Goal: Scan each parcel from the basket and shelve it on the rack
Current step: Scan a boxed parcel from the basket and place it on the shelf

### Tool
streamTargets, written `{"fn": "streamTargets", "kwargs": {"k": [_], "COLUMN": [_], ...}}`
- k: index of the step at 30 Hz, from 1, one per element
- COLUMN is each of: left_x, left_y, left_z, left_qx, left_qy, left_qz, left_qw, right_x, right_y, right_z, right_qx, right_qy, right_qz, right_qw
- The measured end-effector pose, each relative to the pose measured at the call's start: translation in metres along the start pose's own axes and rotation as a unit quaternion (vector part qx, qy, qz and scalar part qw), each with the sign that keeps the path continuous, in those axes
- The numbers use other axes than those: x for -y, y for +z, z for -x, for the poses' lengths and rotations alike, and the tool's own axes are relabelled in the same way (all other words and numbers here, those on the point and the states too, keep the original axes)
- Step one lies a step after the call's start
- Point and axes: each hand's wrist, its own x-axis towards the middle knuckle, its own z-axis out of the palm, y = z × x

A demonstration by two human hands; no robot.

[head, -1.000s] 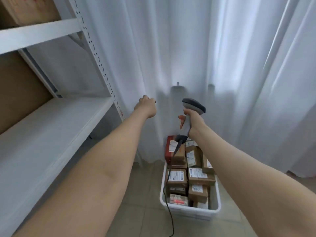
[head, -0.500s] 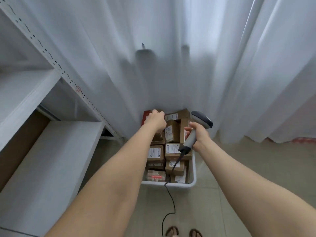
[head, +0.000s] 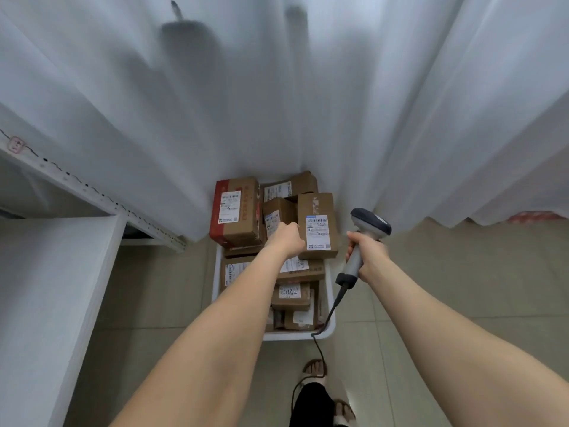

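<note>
A white plastic basket (head: 330, 291) on the floor holds several brown cardboard parcels with white labels. A red-and-brown parcel (head: 235, 211) stands at its far left and a tall brown parcel (head: 317, 224) at its far right. My left hand (head: 284, 238) reaches down over the basket, knuckles up, against a small parcel (head: 277, 212) between those two; whether its fingers grip anything is hidden. My right hand (head: 368, 254) holds a grey corded barcode scanner (head: 363, 238) upright beside the basket's right side.
The white metal rack (head: 55, 272) is at the left, with a bare shelf and a perforated post. White curtains (head: 277, 103) hang right behind the basket. The scanner cable trails over the tiled floor to my sandalled feet (head: 317, 369).
The view has tilted down and closer to the basket. My left hand has dropped from curtain height into the parcels. My right hand with the scanner has lowered to the basket's right side.
</note>
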Motion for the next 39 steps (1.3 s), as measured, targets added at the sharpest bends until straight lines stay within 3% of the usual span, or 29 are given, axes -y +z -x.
{"fn": "streamTargets", "kwargs": {"k": [11,18,26,32,39], "left_x": [-0.006,-0.008,0.015,0.025,0.025], "left_y": [0.067,0.096,0.131,0.142,0.103], "left_z": [-0.101,-0.162,-0.21,-0.204,-0.15], "left_qx": [0.048,-0.049,-0.053,-0.032,-0.047], "left_qy": [-0.095,-0.193,-0.29,-0.277,-0.273], "left_qz": [0.097,0.148,0.33,0.418,0.551], "left_qw": [0.99,0.969,0.896,0.865,0.787], "right_x": [0.008,0.011,-0.009,-0.02,0.0], "right_y": [0.006,0.018,0.033,0.035,0.031], "right_z": [-0.125,-0.2,-0.258,-0.262,-0.208], "right_qx": [0.014,0.062,0.126,0.141,0.124], "right_qy": [0.061,0.065,0.099,0.098,0.071], "right_qz": [0.046,0.106,0.138,0.146,0.169], "right_qw": [0.997,0.99,0.977,0.974,0.975]}}
